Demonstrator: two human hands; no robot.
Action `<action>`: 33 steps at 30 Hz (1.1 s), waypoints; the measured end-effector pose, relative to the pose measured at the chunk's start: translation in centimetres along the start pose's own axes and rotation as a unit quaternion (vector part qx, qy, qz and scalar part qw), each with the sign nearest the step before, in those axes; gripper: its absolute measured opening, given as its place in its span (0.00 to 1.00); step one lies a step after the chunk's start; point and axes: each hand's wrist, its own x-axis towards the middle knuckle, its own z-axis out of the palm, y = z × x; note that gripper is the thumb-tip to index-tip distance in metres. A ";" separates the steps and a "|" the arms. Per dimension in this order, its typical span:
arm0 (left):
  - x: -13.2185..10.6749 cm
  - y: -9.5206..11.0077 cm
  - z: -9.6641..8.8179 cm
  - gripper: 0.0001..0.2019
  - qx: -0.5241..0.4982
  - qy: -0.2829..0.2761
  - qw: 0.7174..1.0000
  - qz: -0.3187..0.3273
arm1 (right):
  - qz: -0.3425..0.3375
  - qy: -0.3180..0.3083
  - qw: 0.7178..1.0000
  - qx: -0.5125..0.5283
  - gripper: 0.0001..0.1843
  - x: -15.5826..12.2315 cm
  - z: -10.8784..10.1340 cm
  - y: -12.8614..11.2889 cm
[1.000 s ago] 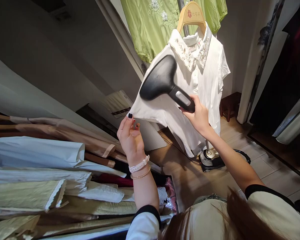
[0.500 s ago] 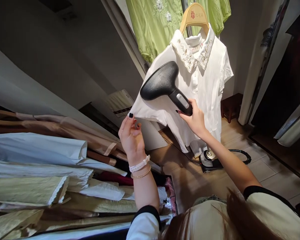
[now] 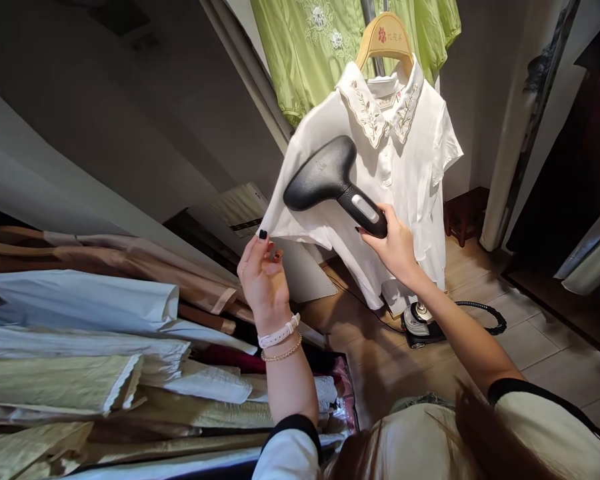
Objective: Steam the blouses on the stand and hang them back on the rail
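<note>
At the far left, a long pile of folded garments point(image 3: 80, 347) in cream, pale blue and beige cloth is lying along the wall. Just beside this pile, the left hand point(image 3: 264, 283) is raised, with a white band and a thin gold chain around its wrist. This hand is partly open, and one fingertip point(image 3: 263, 235) is touching the lower corner of a white short-sleeved blouse point(image 3: 405, 167); whether the cloth is really pinched cannot be told. To the right of this corner, a black garment steamer head point(image 3: 325, 177) with a flat, textured face is held close in front of the blouse. Its black handle is gripped firmly by the closed right hand point(image 3: 395, 247). The blouse, which has an embroidered collar, is hung upright on a pale wooden hanger point(image 3: 384, 40), and a green embroidered garment point(image 3: 300, 47) is hanging behind it. Further right, a black steamer base point(image 3: 420, 325) is standing on the beige tile floor point(image 3: 530, 347), with a coiled black hose point(image 3: 485, 308) beside it. A dark wooden stool point(image 3: 465, 213) is placed near the wall.
</note>
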 end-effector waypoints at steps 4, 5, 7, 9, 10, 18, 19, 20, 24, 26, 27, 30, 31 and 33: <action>-0.2 0.8 0.3 0.09 -0.047 0.017 0.999 -0.011 | -0.025 -0.001 1.000 -0.017 0.25 0.2 0.3 0.5; -0.2 1.0 0.5 0.09 -0.059 0.026 0.998 -0.015 | -0.023 -0.007 0.999 -0.026 0.24 -0.1 0.3 0.8; -0.1 1.3 0.7 0.10 -0.075 0.035 0.996 -0.022 | -0.012 -0.022 0.999 -0.042 0.24 -1.0 0.3 1.7; 0.1 1.2 0.7 0.10 -0.079 0.038 0.996 -0.027 | 0.005 -0.027 0.998 -0.048 0.23 -2.2 0.2 2.3; 0.2 1.1 0.7 0.10 -0.076 0.041 0.996 -0.026 | 0.015 -0.022 0.999 -0.045 0.23 -2.9 0.0 2.5; 0.3 0.4 1.2 0.17 0.019 0.078 0.995 0.059 | 0.089 0.091 0.992 -0.010 0.25 -5.1 -2.9 2.1; 0.3 0.4 1.3 0.17 0.015 0.078 0.995 0.064 | 0.084 0.094 0.992 -0.011 0.25 -4.7 -3.1 2.0; 0.2 0.4 1.5 0.16 0.010 0.078 0.995 0.067 | 0.075 0.091 0.993 -0.011 0.25 -4.3 -3.1 2.0; 0.0 0.4 1.7 0.13 0.006 0.073 0.994 0.078 | 0.031 0.059 0.998 -0.012 0.25 -2.9 -2.4 1.9; -0.2 0.4 1.7 0.12 0.012 0.073 0.995 0.073 | 0.013 0.025 0.999 -0.019 0.25 -2.9 -1.8 1.8; -0.3 0.4 1.7 0.12 0.014 0.074 0.995 0.072 | 0.005 0.005 1.000 -0.023 0.25 -3.0 -1.5 1.8; -0.5 0.4 1.7 0.12 0.009 0.079 0.994 0.072 | -0.003 -0.022 0.999 -0.024 0.24 -3.4 -0.7 1.5; -0.5 0.4 1.7 0.13 0.008 0.080 0.994 0.070 | -0.001 -0.019 1.000 -0.020 0.24 -3.5 -0.5 1.4; -0.5 0.4 1.6 0.14 0.011 0.080 0.994 0.067 | 0.002 -0.008 1.000 -0.017 0.25 -3.6 -0.2 1.4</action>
